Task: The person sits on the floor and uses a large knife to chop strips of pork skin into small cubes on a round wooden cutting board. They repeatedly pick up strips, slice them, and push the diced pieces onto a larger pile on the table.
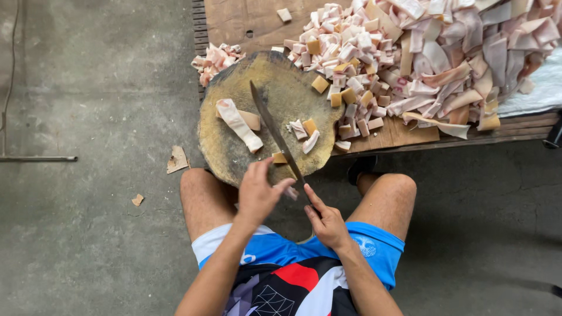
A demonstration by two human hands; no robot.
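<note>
A grey concrete floor fills most of the view, and on it stands a low wooden pallet heaped with pale pink strips of pork skin on the right and a big pile of cut cubes spilling toward the middle, with a smaller heap of pieces at the pallet's left edge. A round, worn chopping block sits at the pallet's near edge, just in front of the person's bare knees. On it lie a long strip of skin to the left and a few cut cubes to the right. A long knife lies diagonally across the block, its handle end at the right hand, whose fingers curl closed around it. The left hand hovers at the block's near rim, fingertips pinching a small piece beside the blade
</note>
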